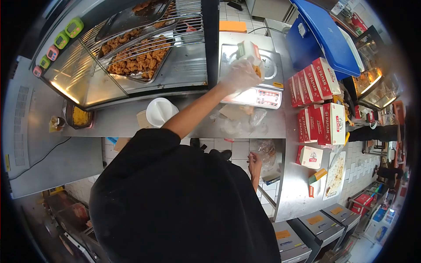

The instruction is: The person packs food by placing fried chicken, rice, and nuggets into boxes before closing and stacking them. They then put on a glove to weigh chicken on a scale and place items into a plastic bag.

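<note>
My left hand [239,78], in a clear plastic glove, reaches over a metal scale [274,72]. Its fingers close around a brown-orange piece of fried chicken [257,71], partly hidden by the glove. Against the fingers, above the scale plate, stands a small white, green and red paper box [249,50]. The scale's display [266,97] shows lit red digits, too small to read. Lower down, by my side, my right hand [255,165] is bare, its fingers loosely curled and apart. Beside it is a clear plastic bag [266,151]; no grip on it shows.
Trays of fried chicken [140,59] sit in a lit warming cabinet [188,65] on the left. A white tub [160,111] and crumpled plastic [258,117] lie on the steel counter. Red-white boxes [322,81] are stacked at right, near a blue cooler [329,44].
</note>
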A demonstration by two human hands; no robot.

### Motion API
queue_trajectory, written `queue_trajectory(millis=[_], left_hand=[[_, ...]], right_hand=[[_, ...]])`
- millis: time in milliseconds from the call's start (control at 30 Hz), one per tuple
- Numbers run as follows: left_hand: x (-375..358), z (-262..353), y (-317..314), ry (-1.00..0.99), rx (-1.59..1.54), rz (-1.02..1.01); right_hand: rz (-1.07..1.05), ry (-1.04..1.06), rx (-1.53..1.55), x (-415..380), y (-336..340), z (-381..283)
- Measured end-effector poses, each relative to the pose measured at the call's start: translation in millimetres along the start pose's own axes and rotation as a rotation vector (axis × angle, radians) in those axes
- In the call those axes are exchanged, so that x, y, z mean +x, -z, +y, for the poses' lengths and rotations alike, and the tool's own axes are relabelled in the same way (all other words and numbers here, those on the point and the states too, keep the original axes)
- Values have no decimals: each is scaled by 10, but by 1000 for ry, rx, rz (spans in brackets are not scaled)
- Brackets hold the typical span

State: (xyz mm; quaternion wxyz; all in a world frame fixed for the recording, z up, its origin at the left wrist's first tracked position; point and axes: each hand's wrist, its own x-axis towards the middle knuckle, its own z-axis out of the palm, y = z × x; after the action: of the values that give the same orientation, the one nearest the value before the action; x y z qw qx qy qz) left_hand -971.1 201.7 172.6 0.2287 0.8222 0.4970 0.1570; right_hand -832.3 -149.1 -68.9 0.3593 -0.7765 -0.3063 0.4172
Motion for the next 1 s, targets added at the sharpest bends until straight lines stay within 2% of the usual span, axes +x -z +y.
queue_trajectory(millis=[33,67,133,200,267,300,333,367,400,467,500,567,667,700,733,800,933,1000], left_hand=[[-164,-34,43,-14,-167,-27],[-404,-12,158,0,-165,-23],[-933,49,541,-73,-307,168],[-1420,-130,865,55,-377,314],[-1629,-734,991,240,-298,469],[-1688,-1263,990,156,-146,584],[-1668,-1517,1173,402,-200,540],[-1696,-1991,1199,402,-158,642],[-1736,-2572,1144,138,299,783],[-1594,-2975,1443,324,552,596],[-1504,-2889,1591,326,550,606],[-1335,-2706,1797,563,435,342],[-1034,-2737,1679,595,494,275],[-951,-2770,1689,621,444,132],[-867,-2849,1682,617,440,131],[-757,-2954,1648,638,533,-123],[-761,-2940,1672,552,557,-132],[-792,-2909,1681,536,566,5]], right_hand=[[-4,65,11,48,-33,39],[-14,133,22,102,-49,73],[-53,94,-2,154,-32,12],[-89,44,-19,156,-101,-108],[-66,15,-11,150,-138,-184],[-85,52,2,197,-168,-148],[-85,55,-4,198,-185,-184],[-101,58,-10,193,-217,-241],[-116,63,-14,195,-267,-314],[-119,51,-28,160,-344,-397],[-139,76,-42,178,-390,-439],[-171,97,-78,176,-446,-511],[-190,109,-101,120,-503,-646],[-184,125,-97,118,-524,-628],[-179,123,-99,105,-535,-621],[-173,128,-95,66,-547,-601],[-137,61,-60,-56,-567,-503],[-152,52,-60,-102,-596,-423]])
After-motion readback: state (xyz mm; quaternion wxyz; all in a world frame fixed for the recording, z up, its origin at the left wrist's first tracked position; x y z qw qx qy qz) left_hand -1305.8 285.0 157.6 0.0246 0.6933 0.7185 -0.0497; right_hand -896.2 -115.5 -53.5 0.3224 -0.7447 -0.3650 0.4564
